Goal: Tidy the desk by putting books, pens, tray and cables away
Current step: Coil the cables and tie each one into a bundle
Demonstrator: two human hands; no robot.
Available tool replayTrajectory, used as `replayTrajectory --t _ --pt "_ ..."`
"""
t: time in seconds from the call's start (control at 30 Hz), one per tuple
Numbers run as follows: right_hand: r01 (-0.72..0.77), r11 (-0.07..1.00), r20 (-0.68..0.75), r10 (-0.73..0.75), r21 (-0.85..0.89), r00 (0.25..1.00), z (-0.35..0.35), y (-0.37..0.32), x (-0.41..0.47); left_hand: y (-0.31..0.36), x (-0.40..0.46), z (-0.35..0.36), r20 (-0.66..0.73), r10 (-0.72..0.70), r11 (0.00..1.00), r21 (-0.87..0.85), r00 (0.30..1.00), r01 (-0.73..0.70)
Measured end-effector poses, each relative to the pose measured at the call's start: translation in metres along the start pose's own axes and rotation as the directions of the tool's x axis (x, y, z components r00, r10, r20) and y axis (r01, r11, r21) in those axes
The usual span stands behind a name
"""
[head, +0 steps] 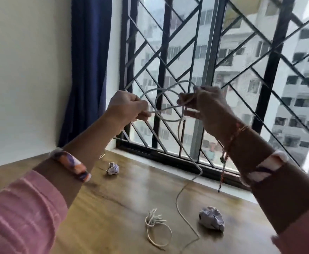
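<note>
Two hands are up in the air in front of a window, and both hold one thin white cable [168, 105]. The cable is smooth and round like a noodle. The left hand [127, 107] has its grip curled tight around one part of it. The right hand [207, 107] pinches several turns of it between thumb and fingers. Between the hands the cable makes round loops. From the loops one long piece hangs down and lies in a soft wavy line on the surface [113, 195].

The surface is brown wood with dark grain lines, and it looks a bit shiny. A second cable [156, 228] lies on it near the front. That one is cream white, wound in a small ring with a knotted bunch at the top. Just right of the hanging cable sits a crumpled paper ball [212, 218], white with purple marks and full of wrinkles. Another, smaller paper ball [113, 168] sits farther back on the left.

The sleeves are pink and soft with pale stripes. A red thread band [234, 140] is tied on the right wrist.

Behind the surface is a window with a black metal grille [161, 52] of straight and slanted bars. A dark blue curtain [89, 61] hangs at its left, beside a plain cream wall [27, 70]. Outside stand pale tall buildings.
</note>
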State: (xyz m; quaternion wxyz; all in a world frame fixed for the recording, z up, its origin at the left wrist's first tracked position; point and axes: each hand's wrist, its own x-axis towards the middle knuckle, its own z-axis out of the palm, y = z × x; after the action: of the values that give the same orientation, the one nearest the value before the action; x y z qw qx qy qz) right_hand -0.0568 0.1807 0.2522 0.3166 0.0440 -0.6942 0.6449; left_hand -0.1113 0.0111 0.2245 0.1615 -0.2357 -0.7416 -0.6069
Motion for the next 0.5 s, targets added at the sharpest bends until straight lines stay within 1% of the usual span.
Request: replayTrajectory --t 0.03,0.07,0.1,0.17,0.2,0.23,0.27,0.3,0.33,0.37,0.4,0.43,0.47,0.5 --pt "-0.092 0.98 0.009 0.091 0.174 0.996 0.008 0.001 0.002 -0.004 0.0 -0.001 -0.01 0.016 0.999 -0.045 1.0 -0.017" --pt "-0.157 0.936 0.036 0.154 0.316 0.987 0.014 0.002 0.005 -0.007 0.001 -0.003 -0.017 0.017 0.996 -0.09 1.0 -0.018" --pt "-0.214 0.88 0.077 0.201 0.424 0.977 0.02 0.003 0.009 -0.01 0.002 -0.005 -0.013 -0.009 0.991 -0.137 1.0 0.007" --pt "-0.284 0.801 0.121 0.26 0.528 0.958 0.027 0.005 0.013 -0.016 0.007 -0.012 0.061 -0.13 0.946 -0.29 0.99 0.142" --pt "-0.285 0.794 0.117 0.265 0.537 0.957 0.029 0.007 0.016 -0.02 0.012 -0.016 0.127 -0.198 0.883 -0.407 0.972 0.233" --pt "-0.266 0.813 0.103 0.249 0.518 0.963 0.031 0.009 0.017 -0.023 0.016 -0.021 0.192 -0.257 0.786 -0.529 0.947 0.321" --pt "-0.205 0.874 0.074 0.192 0.44 0.978 0.03 0.01 0.018 -0.027 0.021 -0.025 0.238 -0.309 0.662 -0.642 0.921 0.388" --pt "-0.087 0.957 0.029 0.083 0.276 0.996 0.03 0.011 0.02 -0.029 0.026 -0.029 0.27 -0.349 0.528 -0.735 0.898 0.426" --pt "0.06 0.997 0.01 -0.061 0.055 0.998 0.03 0.01 0.02 -0.032 0.031 -0.033 0.281 -0.38 0.406 -0.805 0.881 0.432" --pt "0.178 0.974 0.019 -0.177 -0.138 0.984 0.029 0.009 0.019 -0.034 0.035 -0.036 0.28 -0.406 0.306 -0.855 0.87 0.418" --pt "0.236 0.942 0.044 -0.232 -0.238 0.972 0.029 0.008 0.02 -0.037 0.038 -0.038 0.277 -0.424 0.231 -0.887 0.862 0.399" --pt "0.221 0.945 0.06 -0.213 -0.24 0.975 0.029 0.006 0.02 -0.041 0.04 -0.039 0.273 -0.441 0.186 -0.904 0.855 0.385" --pt "0.149 0.972 0.062 -0.14 -0.183 0.988 0.027 0.004 0.023 -0.044 0.042 -0.038 0.276 -0.451 0.171 -0.907 0.849 0.386" --pt "0.048 0.995 0.056 -0.044 -0.082 0.997 0.025 0.002 0.026 -0.047 0.042 -0.036 0.277 -0.462 0.188 -0.898 0.843 0.398"
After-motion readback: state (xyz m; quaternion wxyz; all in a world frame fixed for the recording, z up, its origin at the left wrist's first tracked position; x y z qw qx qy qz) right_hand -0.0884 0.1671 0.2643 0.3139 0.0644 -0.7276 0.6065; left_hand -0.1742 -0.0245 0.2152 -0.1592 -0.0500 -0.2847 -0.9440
